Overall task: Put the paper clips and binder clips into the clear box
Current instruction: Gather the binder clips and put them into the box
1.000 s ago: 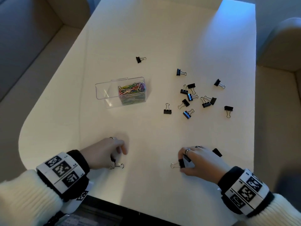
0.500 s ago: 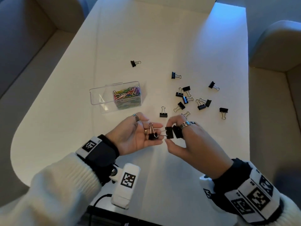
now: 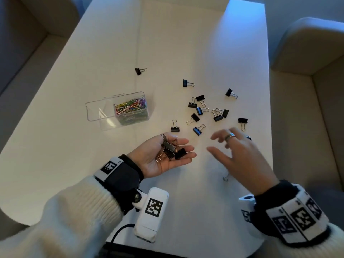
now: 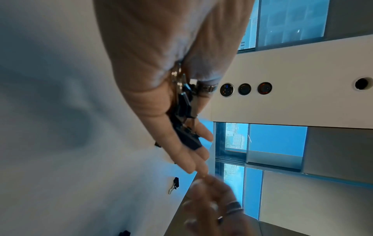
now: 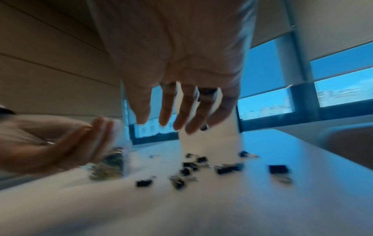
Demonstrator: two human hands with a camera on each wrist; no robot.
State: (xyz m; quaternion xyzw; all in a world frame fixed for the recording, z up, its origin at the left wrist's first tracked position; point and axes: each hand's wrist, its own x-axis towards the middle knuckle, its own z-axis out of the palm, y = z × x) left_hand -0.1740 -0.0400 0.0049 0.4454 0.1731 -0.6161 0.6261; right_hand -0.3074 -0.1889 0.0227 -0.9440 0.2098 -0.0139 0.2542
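The table (image 3: 186, 43) looks like a matt off-white laminate, smooth, barely any shine. The clear box (image 3: 96, 114) is glossy see-through plastic and catches light on its walls. The paper clips (image 3: 131, 107) in it look coated in bright colours. The binder clips (image 3: 204, 112) have black bodies with thin shiny wire handles; the ones lying in the left hand (image 3: 163, 157) show a coppery tint on the wire. Sleeves (image 3: 65, 220) are fuzzy ribbed cream knit. Rings on the right hand (image 3: 242, 155) look like polished metal.
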